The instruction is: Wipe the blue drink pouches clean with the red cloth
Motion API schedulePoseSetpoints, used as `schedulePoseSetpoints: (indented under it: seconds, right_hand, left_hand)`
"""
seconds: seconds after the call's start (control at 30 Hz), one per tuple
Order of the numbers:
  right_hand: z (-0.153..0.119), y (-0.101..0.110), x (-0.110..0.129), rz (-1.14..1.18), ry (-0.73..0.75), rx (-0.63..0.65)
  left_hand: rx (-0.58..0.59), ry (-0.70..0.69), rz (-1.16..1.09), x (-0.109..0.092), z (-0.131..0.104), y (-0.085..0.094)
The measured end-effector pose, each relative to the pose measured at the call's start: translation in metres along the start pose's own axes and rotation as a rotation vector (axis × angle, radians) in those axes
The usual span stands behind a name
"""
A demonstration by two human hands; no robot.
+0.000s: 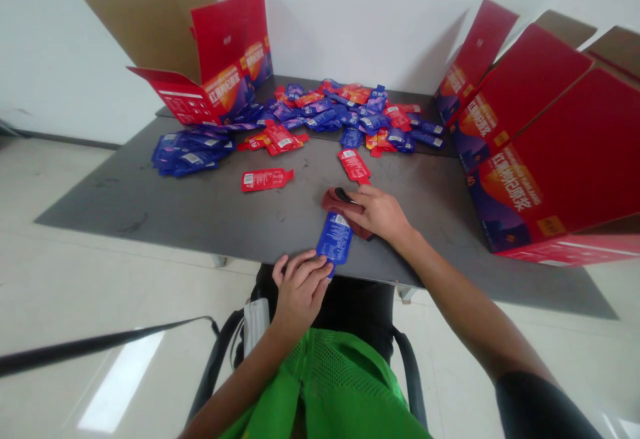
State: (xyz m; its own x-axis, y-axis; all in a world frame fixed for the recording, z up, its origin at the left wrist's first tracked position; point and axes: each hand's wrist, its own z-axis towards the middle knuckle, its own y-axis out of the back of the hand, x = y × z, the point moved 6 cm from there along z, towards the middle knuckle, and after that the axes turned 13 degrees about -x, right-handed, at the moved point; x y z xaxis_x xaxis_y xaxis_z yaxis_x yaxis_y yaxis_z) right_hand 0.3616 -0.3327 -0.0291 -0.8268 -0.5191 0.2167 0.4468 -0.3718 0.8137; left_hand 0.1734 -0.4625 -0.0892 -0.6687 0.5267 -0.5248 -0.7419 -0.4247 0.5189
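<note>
A blue pouch [336,237] with white print lies flat near the table's front edge, its narrow neck toward me. My left hand [303,285] holds the pouch at that neck, fingertips pressed on top; the thumb is hidden. A reddish-brown cloth [334,200] with a black edge is bunched in my right hand [377,212], whose fingers are closed on it. The cloth touches the far end of the blue pouch. Just beyond the right hand lies a red pouch [354,165]. Another red pouch [265,179] lies to the left.
A mixed heap of blue and red pouches [325,117] spreads along the wall side. Several blue pouches [193,151] are stacked at the left. Open red cartons stand at the left [223,59] and right [545,139] of the grey table [210,215].
</note>
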Motion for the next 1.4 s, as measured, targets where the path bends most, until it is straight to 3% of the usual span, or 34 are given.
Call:
schedulePoseSetpoints:
  seconds: [0.07, 0.13, 0.27, 0.33, 0.4, 0.5, 0.57, 0.63, 0.77, 0.9, 1.0, 1.13, 1.23, 1.3, 1.4]
  right_hand:
    - [0.003, 0.012, 0.0, -0.02, 0.002, -0.064]
    - [-0.007, 0.021, 0.018, 0.041, 0.039, -0.085]
    - [-0.038, 0.015, 0.056, 0.196, 0.175, 0.011]
    - [-0.038, 0.004, 0.05, 0.218, 0.162, 0.047]
    - [-0.025, -0.004, 0.028, 0.161, 0.08, 0.041]
    - [-0.001, 0.001, 0.0, 0.0, 0.004, -0.019]
    - [0.003, 0.012, 0.004, -0.022, 0.022, -0.066]
    - [-0.007, 0.019, 0.024, 0.043, 0.078, -0.068]
    - [-0.036, 0.01, 0.055, 0.199, 0.175, 0.039]
    - [-0.019, -0.002, 0.018, 0.131, 0.045, 0.003]
    - [0.001, 0.008, -0.002, 0.001, 0.03, -0.064]
    - [-0.012, 0.027, 0.029, 0.093, 0.092, -0.073]
    - [-0.035, 0.019, 0.056, 0.197, 0.182, 0.045]
    - [-0.037, 0.008, 0.051, 0.224, 0.169, 0.084]
    - [-0.019, 0.0, 0.02, 0.127, 0.065, 0.032]
  left_hand:
    - [-0.012, 0.003, -0.01, 0.0, 0.0, 0.001]
    - [-0.011, 0.008, -0.015, 0.0, 0.0, 0.0]
    - [-0.021, 0.024, 0.001, 0.002, -0.002, 0.0]
    - [-0.019, 0.023, -0.003, 0.002, -0.001, 0.0]
    - [-0.016, 0.018, -0.016, 0.001, 0.0, 0.0]
    - [-0.03, 0.013, -0.022, -0.001, 0.001, 0.001]
    - [-0.03, 0.014, -0.022, -0.001, 0.002, 0.001]
    - [-0.023, 0.015, -0.024, -0.001, 0.001, 0.0]
    - [-0.023, 0.022, -0.01, 0.002, 0.001, 0.001]
    - [0.004, 0.014, -0.028, 0.001, 0.002, 0.0]
    - [-0.009, 0.015, -0.031, 0.0, 0.003, 0.001]
    - [-0.007, 0.006, -0.033, 0.001, 0.001, 0.0]
    - [-0.014, 0.006, -0.009, 0.003, -0.001, -0.001]
    - [-0.015, 0.003, -0.006, 0.003, 0.0, -0.001]
    - [-0.013, -0.003, -0.021, 0.001, 0.001, 0.0]
